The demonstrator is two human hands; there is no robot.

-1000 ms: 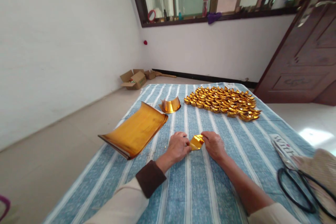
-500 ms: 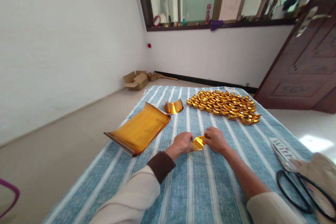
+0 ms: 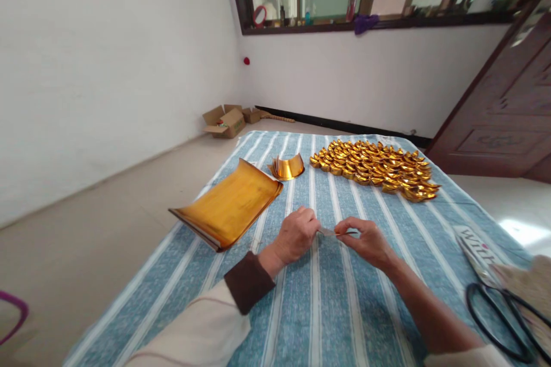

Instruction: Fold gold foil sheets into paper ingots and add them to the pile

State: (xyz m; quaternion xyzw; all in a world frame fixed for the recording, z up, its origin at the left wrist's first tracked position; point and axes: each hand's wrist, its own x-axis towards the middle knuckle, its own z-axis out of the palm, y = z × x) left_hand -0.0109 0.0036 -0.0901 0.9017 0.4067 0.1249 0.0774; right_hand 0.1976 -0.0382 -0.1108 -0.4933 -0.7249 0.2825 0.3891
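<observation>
Left hand (image 3: 296,235): knuckles up, forearm from seven o'clock, fingers pinching foil piece (image 3: 327,231) at its three o'clock. Right hand (image 3: 368,241): forearm from four o'clock, fingertips clamped on piece's opposite end.

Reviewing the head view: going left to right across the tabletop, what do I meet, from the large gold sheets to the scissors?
Large gold sheets → left hand → thin piece held between the hands → right hand → black-handled scissors.
</observation>
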